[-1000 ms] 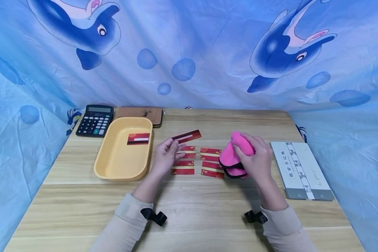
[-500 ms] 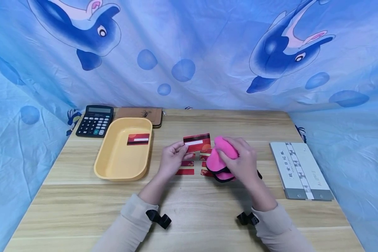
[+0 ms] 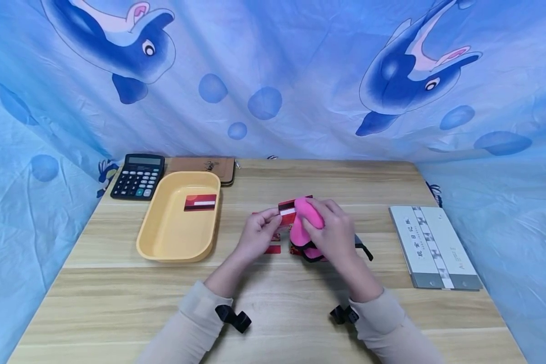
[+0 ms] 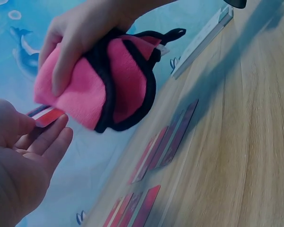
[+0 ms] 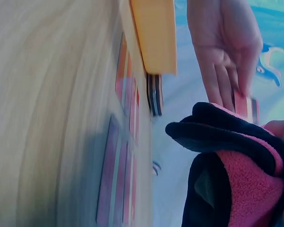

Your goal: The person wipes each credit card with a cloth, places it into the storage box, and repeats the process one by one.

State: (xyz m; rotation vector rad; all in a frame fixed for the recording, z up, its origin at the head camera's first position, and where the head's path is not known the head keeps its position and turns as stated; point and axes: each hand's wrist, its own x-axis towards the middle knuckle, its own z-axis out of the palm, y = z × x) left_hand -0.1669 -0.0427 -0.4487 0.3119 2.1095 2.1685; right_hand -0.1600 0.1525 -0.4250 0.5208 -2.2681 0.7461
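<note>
Between thumb and fingers, my left hand pinches a red card with a dark stripe and a white strip, held above the table. My right hand grips a folded pink cloth with black edging, and the cloth covers the card's right part. In the left wrist view the pink cloth overlaps the card's end. Below both hands, several red cards with gold bands lie on the table, mostly hidden in the head view; the right wrist view shows these cards in rows.
A yellow tray with one red card inside stands at the left. Behind it are a black calculator and a brown wallet-like case. A grey-white notebook lies at the right. A blue dolphin-print curtain hangs behind the table.
My left hand has moved right with the card, turning its striped face toward the head camera. My right hand has brought the pink cloth leftward onto the card.
</note>
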